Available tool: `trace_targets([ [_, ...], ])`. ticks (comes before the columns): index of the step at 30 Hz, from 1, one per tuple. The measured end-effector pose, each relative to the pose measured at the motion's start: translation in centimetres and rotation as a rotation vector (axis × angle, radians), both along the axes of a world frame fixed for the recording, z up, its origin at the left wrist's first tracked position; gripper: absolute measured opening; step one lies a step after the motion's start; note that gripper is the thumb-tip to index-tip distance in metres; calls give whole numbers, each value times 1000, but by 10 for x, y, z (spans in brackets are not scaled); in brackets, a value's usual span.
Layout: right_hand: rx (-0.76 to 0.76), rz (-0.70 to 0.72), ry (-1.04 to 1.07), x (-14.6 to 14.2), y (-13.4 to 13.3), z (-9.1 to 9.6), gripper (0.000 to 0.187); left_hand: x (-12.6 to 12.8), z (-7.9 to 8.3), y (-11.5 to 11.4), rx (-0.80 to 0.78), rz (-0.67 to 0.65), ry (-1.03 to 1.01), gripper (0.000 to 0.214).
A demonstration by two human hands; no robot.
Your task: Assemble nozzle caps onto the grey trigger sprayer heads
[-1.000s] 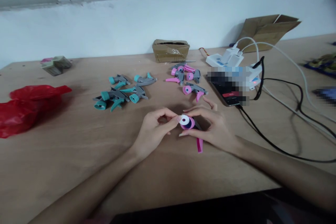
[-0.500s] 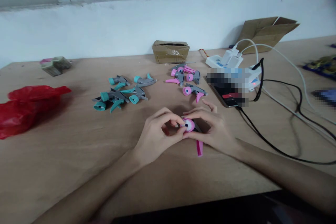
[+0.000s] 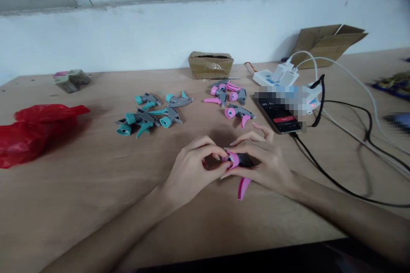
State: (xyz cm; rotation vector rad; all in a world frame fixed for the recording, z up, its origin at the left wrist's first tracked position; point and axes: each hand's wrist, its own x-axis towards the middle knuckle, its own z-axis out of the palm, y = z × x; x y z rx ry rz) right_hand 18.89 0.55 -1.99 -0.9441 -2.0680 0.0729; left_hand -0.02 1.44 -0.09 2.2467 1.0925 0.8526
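Note:
Both my hands meet over a pink and grey trigger sprayer head (image 3: 241, 166) just above the wooden table (image 3: 96, 187). My right hand (image 3: 265, 158) wraps round its grey body, with the pink trigger hanging below. My left hand (image 3: 192, 168) pinches at the pink collar end with thumb and fingertips. The white ring seen earlier on the collar is hidden by my fingers.
A group of teal and grey sprayer heads (image 3: 150, 113) lies left of centre, and pink ones (image 3: 229, 98) lie behind my hands. A phone (image 3: 278, 115), a power strip (image 3: 278, 77) and cables (image 3: 339, 179) are to the right. A red bag (image 3: 35, 130) is at far left, with cardboard boxes (image 3: 209, 65) at the back.
My left fingers pushed the white ring into the pink collar. The sprayer head then turned so that the collar's opening no longer faces me, and the trigger swung lower.

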Motion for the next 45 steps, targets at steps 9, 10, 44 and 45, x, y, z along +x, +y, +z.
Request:
trace_targets([
  [9, 44, -22, -58, -1, 5, -3, 23, 7, -2, -6, -36, 169, 21, 3],
  [10, 39, -27, -54, -1, 5, -3, 23, 7, -2, -7, -46, 166, 25, 3],
  [44, -253, 66, 63, -2, 6, -7, 34, -8, -3, 8, 117, -182, 99, 13],
  [45, -252, 64, 64, -1, 6, -8, 34, -7, -4, 7, 106, -173, 81, 12],
])
